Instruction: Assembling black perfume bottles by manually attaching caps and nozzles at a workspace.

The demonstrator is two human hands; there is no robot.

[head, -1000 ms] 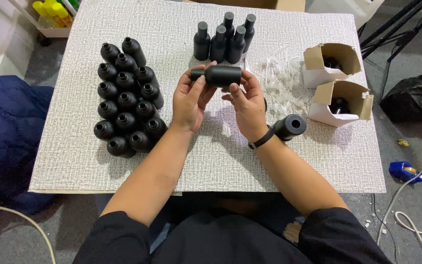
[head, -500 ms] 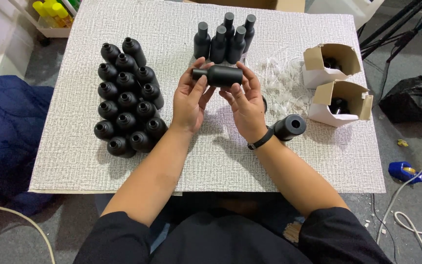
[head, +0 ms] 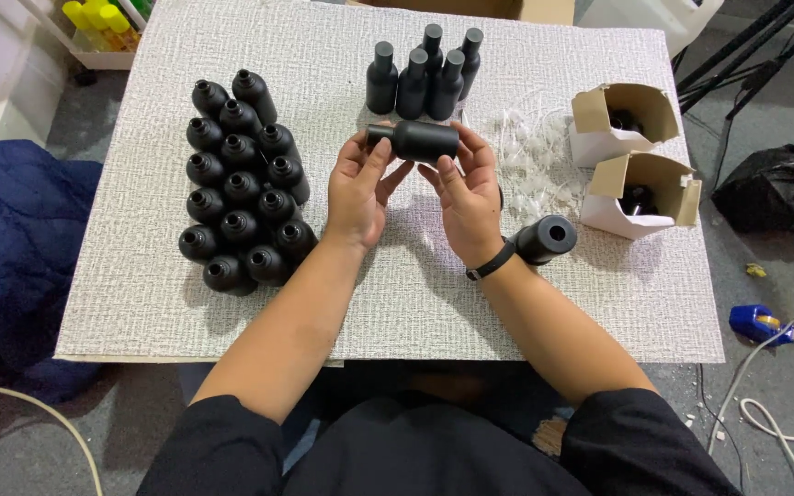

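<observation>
Both hands, left hand (head: 357,188) and right hand (head: 467,197), pinch a matte black bottle (head: 415,140) sideways; it looks light, rigid, slightly slippery, best gripped around the body.

Colours noted: matt black bottles (head: 243,197) throughout.
Table cover (head: 323,64) off-white, woven texture; cartons (head: 622,119) white outside, brown inside.

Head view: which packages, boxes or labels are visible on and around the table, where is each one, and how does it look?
Upper white carton: right side of the table, flaps open, brown inside, dark items in it.
Lower white carton: just below the first, also open, tilted.
Brown cardboard box: far table edge, only its rim shows.
Black plastic bag: on the floor, right, crumpled.
No label or screen is visible.
</observation>
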